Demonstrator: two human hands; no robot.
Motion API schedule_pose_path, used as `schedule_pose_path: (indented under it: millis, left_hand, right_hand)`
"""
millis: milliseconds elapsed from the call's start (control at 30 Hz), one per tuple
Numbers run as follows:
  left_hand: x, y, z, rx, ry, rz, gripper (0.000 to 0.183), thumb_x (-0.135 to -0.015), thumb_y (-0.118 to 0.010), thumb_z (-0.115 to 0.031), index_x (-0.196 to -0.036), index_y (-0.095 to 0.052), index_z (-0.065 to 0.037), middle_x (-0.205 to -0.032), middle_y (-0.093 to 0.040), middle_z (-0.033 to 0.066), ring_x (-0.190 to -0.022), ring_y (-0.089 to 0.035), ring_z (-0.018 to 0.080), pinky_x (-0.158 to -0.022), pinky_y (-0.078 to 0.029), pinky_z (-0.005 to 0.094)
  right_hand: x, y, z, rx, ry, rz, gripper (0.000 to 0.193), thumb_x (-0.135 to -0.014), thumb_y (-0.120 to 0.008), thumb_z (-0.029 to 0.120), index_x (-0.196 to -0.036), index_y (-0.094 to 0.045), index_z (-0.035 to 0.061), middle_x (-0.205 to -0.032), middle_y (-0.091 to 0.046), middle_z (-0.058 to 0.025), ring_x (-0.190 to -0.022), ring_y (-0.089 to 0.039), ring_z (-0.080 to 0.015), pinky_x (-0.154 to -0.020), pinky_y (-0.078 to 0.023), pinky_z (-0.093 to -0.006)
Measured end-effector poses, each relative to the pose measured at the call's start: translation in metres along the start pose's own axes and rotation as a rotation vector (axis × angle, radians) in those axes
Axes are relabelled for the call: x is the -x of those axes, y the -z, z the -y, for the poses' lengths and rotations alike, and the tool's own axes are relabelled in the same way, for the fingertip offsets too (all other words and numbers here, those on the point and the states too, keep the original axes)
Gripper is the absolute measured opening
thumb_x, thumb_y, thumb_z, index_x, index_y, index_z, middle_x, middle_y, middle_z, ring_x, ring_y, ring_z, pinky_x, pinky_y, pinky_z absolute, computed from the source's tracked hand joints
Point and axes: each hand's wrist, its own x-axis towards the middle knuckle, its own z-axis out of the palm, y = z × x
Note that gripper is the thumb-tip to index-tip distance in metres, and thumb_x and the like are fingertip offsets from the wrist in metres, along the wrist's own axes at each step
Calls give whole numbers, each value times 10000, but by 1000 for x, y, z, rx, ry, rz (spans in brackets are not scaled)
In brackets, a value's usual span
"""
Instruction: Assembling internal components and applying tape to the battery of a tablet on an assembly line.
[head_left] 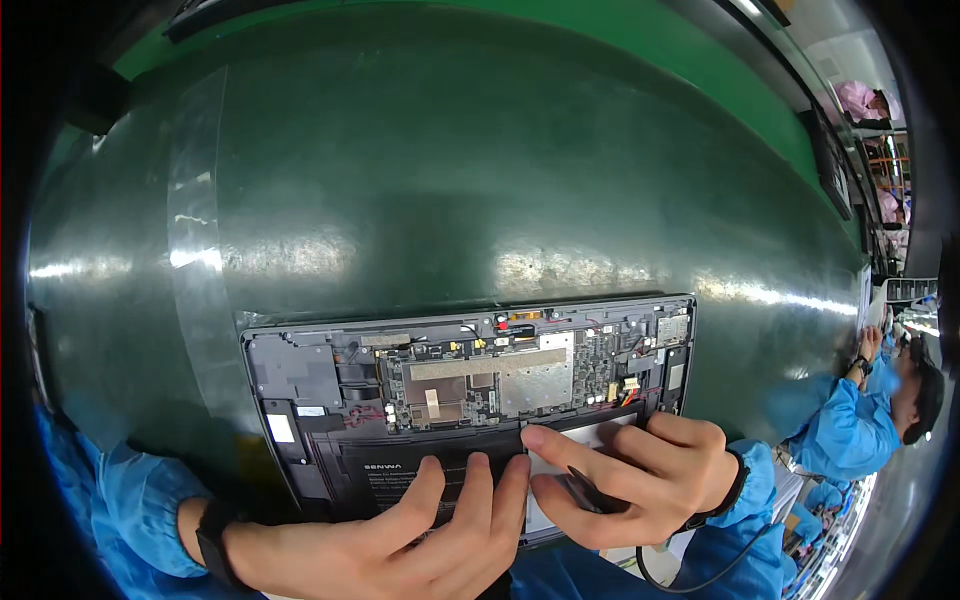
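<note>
Broad dark-green work surface (450,170), glossy with glare streaks, filling most of the view, a strip of clear tape (195,200) running down its left part. Near its front edge, straight ahead, an opened laptop chassis (470,400) lying flat with its inner side up: grey frame, circuit board (490,375) with metal shields across the upper half, black battery pack (400,465) across the lower half. To the far right, well apart, another person in a blue smock (850,425) at the same surface. Left hand (400,545) coming in from the lower edge, fingers straight and close together, laid flat and pressing down on the battery's lower part; black wristband (212,545) on that wrist, blue sleeve (120,500) behind. Right hand (625,480) just beside, touching the left fingertips, curled, index finger stretched out to the battery's upper edge, thumb and remaining fingers closed around a slim dark tool (590,490); whether the tool's tip meets the chassis, impossible to tell. Beneath the right hand, a pale rectangular panel (590,437) at the battery's right end. Thin black cable (700,575) looping below the right wrist.
</note>
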Motion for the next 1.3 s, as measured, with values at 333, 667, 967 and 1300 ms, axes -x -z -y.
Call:
schedule_pose_path:
  millis: [333, 667, 967, 1300]
  left_hand:
    - [0, -3, 4, -7, 32, -27, 326, -944, -504, -250, -1055, -737, -52, -1228, -702, 131, -1126, -656, 271, -987, -513, 448]
    - [0, -4, 7, -31, 12, 9, 337, -965, -490, -250, -1076, -739, -51, -1272, -688, 118, -1138, -654, 264, -967, -525, 444]
    - [1, -10, 18, -83, -21, -28, 355, -919, -493, -297, -1052, -729, -67, -1223, -698, 102, -1078, -648, 242, -916, -515, 409]
    - [-6, -5, 7, -24, 62, 18, 344, -970, -492, -271, -1101, -743, -76, -1293, -687, 94, -1113, -652, 231, -952, -512, 404]
  right_hand:
    - [-2, 0, -2, 26, 41, 14, 310, -757, -689, 158, -1033, -650, 295, -1121, -771, -34, -481, -354, -32, -455, -232, -172]
    - [2, 1, -6, 58, 89, 47, 228, -986, -593, 502, -1065, -652, 296, -1117, -770, -42, -465, -355, -40, -449, -234, -179]
    - [17, 19, -15, -407, -118, -237, 449, -1003, -577, 526, -1058, -719, 104, -745, -658, -51, -482, -520, -115, -424, -368, -256]
    - [1, 22, -26, -769, -389, -214, 274, -746, -862, 108, -991, -780, 16, -770, -722, -101, -582, -702, -180, -462, -538, -259]
